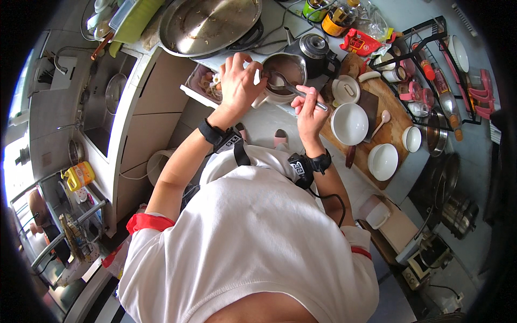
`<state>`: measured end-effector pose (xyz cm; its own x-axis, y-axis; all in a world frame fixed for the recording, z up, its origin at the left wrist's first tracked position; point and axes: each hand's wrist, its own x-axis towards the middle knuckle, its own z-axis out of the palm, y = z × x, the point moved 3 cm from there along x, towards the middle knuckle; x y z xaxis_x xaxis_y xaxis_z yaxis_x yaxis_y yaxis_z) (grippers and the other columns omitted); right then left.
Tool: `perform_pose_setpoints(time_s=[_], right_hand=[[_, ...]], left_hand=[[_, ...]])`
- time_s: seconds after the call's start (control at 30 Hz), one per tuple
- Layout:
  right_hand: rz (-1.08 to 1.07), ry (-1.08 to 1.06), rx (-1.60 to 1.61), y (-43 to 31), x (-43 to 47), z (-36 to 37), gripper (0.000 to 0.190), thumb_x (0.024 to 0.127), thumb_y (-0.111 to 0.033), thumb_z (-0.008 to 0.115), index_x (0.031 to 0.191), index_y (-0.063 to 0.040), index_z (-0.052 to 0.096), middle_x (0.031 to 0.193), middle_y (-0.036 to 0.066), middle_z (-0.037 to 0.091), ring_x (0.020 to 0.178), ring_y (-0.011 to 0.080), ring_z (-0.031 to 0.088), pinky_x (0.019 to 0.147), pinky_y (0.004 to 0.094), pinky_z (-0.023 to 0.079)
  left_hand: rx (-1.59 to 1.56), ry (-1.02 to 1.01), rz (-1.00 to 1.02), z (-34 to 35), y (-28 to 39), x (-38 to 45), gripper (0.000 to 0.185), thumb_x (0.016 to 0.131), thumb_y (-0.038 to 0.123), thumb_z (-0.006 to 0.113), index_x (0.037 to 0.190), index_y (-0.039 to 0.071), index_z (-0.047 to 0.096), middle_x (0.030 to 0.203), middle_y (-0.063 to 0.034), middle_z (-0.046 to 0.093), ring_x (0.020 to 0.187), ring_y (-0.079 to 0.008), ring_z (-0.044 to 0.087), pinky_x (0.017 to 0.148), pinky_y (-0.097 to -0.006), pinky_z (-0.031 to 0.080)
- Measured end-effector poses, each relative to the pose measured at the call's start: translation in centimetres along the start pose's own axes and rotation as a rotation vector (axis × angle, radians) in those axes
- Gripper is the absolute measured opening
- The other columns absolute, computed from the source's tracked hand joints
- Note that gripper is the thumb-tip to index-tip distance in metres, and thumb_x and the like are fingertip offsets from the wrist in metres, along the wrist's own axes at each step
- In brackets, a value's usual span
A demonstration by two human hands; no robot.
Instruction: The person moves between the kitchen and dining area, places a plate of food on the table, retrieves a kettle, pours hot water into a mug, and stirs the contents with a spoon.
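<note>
My right hand (311, 107) grips the handle of a metal spoon (295, 89), whose bowl rests low inside a light-coloured pot (303, 66). Brownish liquid (286, 64) partly fills this pot. At its left rim, my left hand (241, 82) has bent fingers, with thumb and forefinger close to the spoon's bowl. Whether those fingertips pinch anything is hidden. Below the left hand is a container of food scraps (208, 82). A dark kettle (313, 50) stands right behind the pot.
A wide steel pan (210, 24) sits at the back left. On the wooden cutting board (394, 125) to the right lie a cleaver (368, 111), a small spoon (381, 121) and white bowls (349, 123). A black wire rack (424, 40) holds jars. The sink (101, 97) lies left.
</note>
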<state>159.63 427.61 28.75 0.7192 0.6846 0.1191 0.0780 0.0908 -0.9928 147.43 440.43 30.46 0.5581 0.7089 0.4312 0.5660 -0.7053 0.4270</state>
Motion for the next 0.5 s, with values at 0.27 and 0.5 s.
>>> perform_pose_setpoints(time_s=[0.27, 0.5], right_hand=[[0.002, -0.001, 0.014, 0.6, 0.0, -0.2, 0.035, 0.097, -0.022, 0.040, 0.088, 0.003, 0.063, 0.054, 0.003, 0.056, 0.043, 0.0052, 0.044, 0.042, 0.0195, 0.034], [0.115, 0.035, 0.067, 0.8, 0.1, -0.6, 0.037, 0.097, -0.024, 0.040, 0.087, 0.003, 0.063, 0.054, 0.003, 0.056, 0.043, 0.0052, 0.044, 0.041, 0.0189, 0.033]], left_hand=[[0.024, -0.041, 0.052, 0.2, 0.0, 0.3, 0.012, 0.063, 0.018, 0.070, 0.074, 0.012, 0.069, 0.099, -0.0041, 0.052, 0.096, -0.0263, 0.046, 0.080, -0.0388, 0.035], [-0.210, -0.049, 0.001, 0.2, -1.1, 0.9, 0.012, 0.064, 0.015, 0.072, 0.076, 0.013, 0.071, 0.098, -0.0049, 0.053, 0.094, -0.0256, 0.047, 0.081, -0.0377, 0.037]])
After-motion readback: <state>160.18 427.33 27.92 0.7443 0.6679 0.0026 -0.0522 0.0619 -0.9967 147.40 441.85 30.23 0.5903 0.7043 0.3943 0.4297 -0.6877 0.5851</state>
